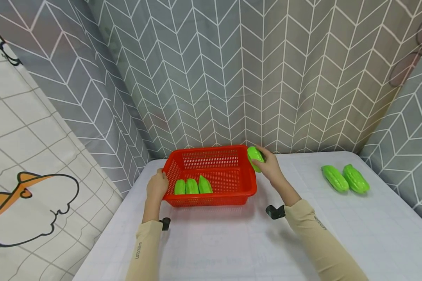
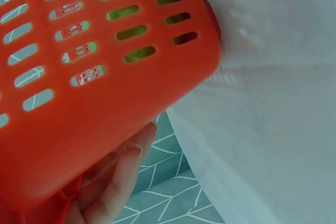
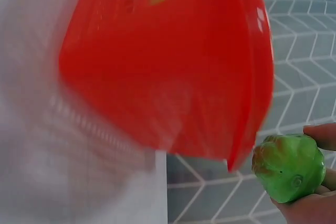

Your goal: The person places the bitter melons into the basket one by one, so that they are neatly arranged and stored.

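A red plastic basket point(image 1: 211, 200) with slotted walls stands on the table. My left hand point(image 1: 157, 185) grips the basket's left rim; in the left wrist view its fingers point(image 2: 118, 184) curl beneath that rim. Three green bitter melons lie side by side at the basket's front left, the rightmost melon point(image 1: 204, 185) with its pointed end toward the back. My right hand point(image 1: 270, 166) holds another bitter melon point(image 1: 255, 158) at the basket's right rim. From the right wrist, that melon point(image 3: 289, 167) shows end-on between thumb and fingers, just outside the rim.
Two more bitter melons lie on the white-covered table point(image 1: 218, 242) at the right, the nearer-to-edge melon point(image 1: 355, 178) beside its neighbour point(image 1: 335, 178). A grey chevron-patterned curtain point(image 1: 232, 78) hangs right behind the table. A white cloth with a cartoon print point(image 1: 35, 210) hangs at the left.
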### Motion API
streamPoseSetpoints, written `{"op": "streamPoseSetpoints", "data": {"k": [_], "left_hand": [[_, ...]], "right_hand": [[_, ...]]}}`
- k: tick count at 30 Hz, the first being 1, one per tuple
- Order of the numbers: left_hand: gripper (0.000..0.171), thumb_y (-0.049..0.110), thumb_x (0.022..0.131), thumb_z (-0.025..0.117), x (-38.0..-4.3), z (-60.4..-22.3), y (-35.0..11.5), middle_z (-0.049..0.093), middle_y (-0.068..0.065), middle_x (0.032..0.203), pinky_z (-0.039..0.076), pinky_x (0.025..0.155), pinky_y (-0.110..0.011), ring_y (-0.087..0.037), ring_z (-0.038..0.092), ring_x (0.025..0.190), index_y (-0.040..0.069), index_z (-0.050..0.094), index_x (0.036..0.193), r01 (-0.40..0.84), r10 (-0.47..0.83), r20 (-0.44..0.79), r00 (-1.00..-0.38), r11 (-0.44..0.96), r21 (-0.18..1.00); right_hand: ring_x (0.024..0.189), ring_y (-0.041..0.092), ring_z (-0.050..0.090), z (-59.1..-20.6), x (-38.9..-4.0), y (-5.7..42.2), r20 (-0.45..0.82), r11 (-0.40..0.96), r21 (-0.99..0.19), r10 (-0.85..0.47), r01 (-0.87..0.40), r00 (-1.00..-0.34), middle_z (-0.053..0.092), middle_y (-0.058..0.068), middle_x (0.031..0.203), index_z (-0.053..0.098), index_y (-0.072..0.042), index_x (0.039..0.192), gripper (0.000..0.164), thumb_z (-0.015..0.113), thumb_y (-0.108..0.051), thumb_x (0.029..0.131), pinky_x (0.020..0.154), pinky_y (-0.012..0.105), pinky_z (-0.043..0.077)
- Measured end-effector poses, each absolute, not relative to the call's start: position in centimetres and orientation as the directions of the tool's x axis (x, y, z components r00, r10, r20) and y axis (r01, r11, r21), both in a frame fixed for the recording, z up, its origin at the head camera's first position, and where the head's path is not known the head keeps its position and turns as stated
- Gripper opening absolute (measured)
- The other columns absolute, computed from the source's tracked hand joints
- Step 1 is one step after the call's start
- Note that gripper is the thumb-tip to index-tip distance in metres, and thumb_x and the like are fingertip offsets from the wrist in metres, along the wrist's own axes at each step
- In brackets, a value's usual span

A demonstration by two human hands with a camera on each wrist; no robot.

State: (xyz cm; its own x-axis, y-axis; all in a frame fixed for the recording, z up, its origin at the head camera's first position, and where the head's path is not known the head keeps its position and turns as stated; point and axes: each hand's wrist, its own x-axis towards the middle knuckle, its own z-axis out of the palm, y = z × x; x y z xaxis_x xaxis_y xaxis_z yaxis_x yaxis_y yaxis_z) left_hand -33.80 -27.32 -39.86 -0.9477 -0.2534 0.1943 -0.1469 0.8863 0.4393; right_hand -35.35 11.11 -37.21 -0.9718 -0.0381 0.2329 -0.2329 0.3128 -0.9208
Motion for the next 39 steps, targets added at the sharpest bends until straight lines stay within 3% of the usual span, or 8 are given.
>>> {"op": "streamPoseSetpoints", "data": {"k": [19,24,39], "left_hand": [[0.043,0.020,0.104,0.031,-33.9,-39.9,-27.3,0.061,-0.037,0.118,0.049,0.085,-0.059,-0.051,0.062,0.104,-0.004,0.043,0.139,-0.142,-0.255,0.198,-0.946,0.879,0.455],[0.044,0.020,0.105,0.032,-34.0,-40.0,-27.3,0.061,-0.037,0.119,0.049,0.085,-0.059,-0.051,0.062,0.105,-0.004,0.042,0.140,-0.147,-0.256,0.191,-0.948,0.881,0.450],[0.045,0.020,0.105,0.031,-33.9,-39.8,-27.4,0.061,-0.036,0.118,0.051,0.080,-0.057,-0.049,0.064,0.101,-0.005,0.041,0.140,-0.144,-0.248,0.180,-0.952,0.880,0.452]], "right_hand": [[0.128,0.039,0.048,-38.1,-35.4,4.0,0.176,0.284,-0.936,-0.133,-0.208,-0.975,0.044,0.023,0.147,0.038,-0.002,0.148,0.060,0.061,-0.002,0.093,0.104,0.050,0.044],[0.117,0.036,0.056,-38.8,-35.7,3.0,0.208,0.316,-0.917,-0.147,-0.245,-0.967,0.053,0.023,0.139,0.046,-0.004,0.144,0.059,0.067,-0.008,0.090,0.094,0.043,0.051],[0.117,0.037,0.057,-39.0,-34.8,-0.5,0.119,0.389,-0.905,-0.163,-0.175,-0.979,0.054,0.023,0.137,0.046,-0.001,0.143,0.055,0.064,-0.003,0.091,0.094,0.046,0.052]]}}
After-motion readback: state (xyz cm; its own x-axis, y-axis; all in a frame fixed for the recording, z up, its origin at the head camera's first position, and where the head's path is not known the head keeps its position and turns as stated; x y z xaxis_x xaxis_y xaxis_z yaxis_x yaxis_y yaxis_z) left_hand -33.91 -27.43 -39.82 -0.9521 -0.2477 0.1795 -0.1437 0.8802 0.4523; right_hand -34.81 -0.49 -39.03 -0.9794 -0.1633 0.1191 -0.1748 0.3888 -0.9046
